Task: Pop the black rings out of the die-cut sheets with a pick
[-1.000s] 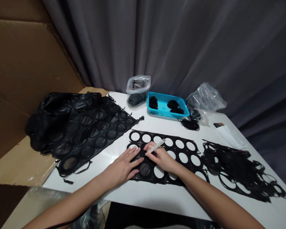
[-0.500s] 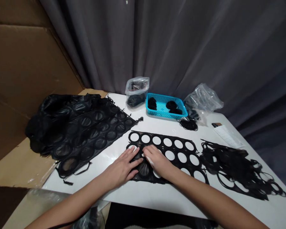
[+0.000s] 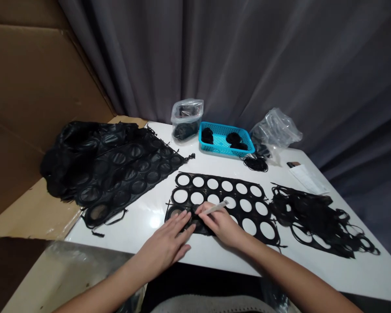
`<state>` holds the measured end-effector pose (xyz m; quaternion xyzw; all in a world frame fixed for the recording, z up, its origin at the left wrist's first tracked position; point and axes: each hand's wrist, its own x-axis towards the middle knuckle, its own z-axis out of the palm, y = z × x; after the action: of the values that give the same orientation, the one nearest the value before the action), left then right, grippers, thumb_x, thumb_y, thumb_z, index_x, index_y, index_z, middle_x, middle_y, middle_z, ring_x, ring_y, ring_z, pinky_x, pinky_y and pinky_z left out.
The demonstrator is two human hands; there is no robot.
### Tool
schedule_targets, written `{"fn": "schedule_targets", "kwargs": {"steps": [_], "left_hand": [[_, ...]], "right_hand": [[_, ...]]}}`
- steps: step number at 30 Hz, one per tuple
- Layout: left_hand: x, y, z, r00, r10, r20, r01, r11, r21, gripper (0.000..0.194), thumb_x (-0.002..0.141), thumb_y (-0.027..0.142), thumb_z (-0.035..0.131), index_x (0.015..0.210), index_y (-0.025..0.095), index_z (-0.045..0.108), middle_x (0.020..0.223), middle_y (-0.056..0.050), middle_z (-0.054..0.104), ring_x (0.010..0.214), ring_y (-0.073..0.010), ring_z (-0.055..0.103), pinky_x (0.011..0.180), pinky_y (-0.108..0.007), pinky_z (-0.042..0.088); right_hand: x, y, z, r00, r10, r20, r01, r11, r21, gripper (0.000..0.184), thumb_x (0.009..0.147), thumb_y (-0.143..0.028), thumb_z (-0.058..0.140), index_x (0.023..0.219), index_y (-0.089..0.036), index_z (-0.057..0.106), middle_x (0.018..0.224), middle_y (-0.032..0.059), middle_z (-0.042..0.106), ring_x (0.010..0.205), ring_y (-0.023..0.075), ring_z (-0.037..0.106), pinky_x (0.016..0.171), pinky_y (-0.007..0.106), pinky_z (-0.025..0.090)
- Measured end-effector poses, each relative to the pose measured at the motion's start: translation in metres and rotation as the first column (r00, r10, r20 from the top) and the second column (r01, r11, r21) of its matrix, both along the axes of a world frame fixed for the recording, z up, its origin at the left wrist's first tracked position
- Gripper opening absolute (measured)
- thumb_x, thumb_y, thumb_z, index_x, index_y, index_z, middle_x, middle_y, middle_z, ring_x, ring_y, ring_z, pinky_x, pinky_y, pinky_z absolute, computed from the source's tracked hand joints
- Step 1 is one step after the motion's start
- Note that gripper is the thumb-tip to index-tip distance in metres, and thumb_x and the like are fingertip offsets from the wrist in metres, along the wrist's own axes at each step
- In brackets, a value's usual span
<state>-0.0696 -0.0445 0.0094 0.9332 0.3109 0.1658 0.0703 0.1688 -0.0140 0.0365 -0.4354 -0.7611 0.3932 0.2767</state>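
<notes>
A black fabric panel (image 3: 209, 191) with rows of round holes lies flat on the white table in front of me. Fingers apart, my left hand (image 3: 169, 234) rests on its near left corner, beside a circle still filled with dark sheer cloth. In a pinch, my right hand (image 3: 223, 224) grips a slim, pale grey, pen-like tool (image 3: 217, 207). The tool leans back to the right, and its tip is hidden under my fingers at the near row. White table shows through the holes of the far and middle rows.
A large heap of black panels (image 3: 120, 174) covers the left side. Cut black strips and rings (image 3: 313, 213) are piled at right. Behind stand a blue basket (image 3: 226, 150) with black bundles, a clear tub (image 3: 187, 124) and a plastic bag (image 3: 276, 130). A cardboard box (image 3: 35, 104) rises at left.
Both hands have shifted toward me across the panel, from the middle row to the near row. The tool in my right hand is now tilted more plainly into view.
</notes>
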Motion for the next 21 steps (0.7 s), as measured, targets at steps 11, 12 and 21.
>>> {"fn": "schedule_targets", "kwargs": {"steps": [11, 12, 21], "left_hand": [[-0.0084, -0.0048, 0.0028, 0.999, -0.039, -0.028, 0.037, 0.996, -0.077, 0.056, 0.095, 0.03, 0.063, 0.148, 0.025, 0.044, 0.161, -0.013, 0.029, 0.147, -0.033, 0.03, 0.115, -0.052, 0.037], [-0.0085, -0.0048, 0.0026, 0.999, -0.042, -0.029, 0.039, 0.996, -0.076, 0.056, 0.095, 0.03, 0.063, 0.148, 0.025, 0.044, 0.161, -0.013, 0.028, 0.147, -0.0329, 0.03, 0.115, -0.052, 0.037], [-0.0093, -0.0054, 0.0032, 0.997, -0.05, -0.058, 0.046, 0.996, -0.07, 0.058, 0.094, 0.028, 0.064, 0.148, 0.025, 0.044, 0.162, -0.013, 0.026, 0.147, -0.0344, 0.03, 0.115, -0.053, 0.037]], "right_hand": [[-0.004, -0.0073, -0.0058, 0.999, 0.038, -0.023, -0.039, 0.999, -0.038, 0.015, 0.097, -0.022, 0.051, 0.082, -0.021, 0.05, 0.106, 0.0046, 0.058, 0.096, 0.0189, 0.057, 0.089, 0.033, 0.044], [-0.0042, -0.0078, -0.0061, 0.999, 0.04, -0.021, -0.041, 0.998, -0.038, 0.016, 0.097, -0.022, 0.051, 0.082, -0.021, 0.05, 0.106, 0.0045, 0.058, 0.096, 0.0188, 0.057, 0.089, 0.033, 0.044], [-0.0056, -0.01, -0.0055, 0.999, 0.05, 0.001, -0.05, 0.998, -0.032, 0.013, 0.097, -0.019, 0.052, 0.085, -0.022, 0.049, 0.107, 0.004, 0.055, 0.097, 0.0184, 0.055, 0.09, 0.033, 0.043]]}}
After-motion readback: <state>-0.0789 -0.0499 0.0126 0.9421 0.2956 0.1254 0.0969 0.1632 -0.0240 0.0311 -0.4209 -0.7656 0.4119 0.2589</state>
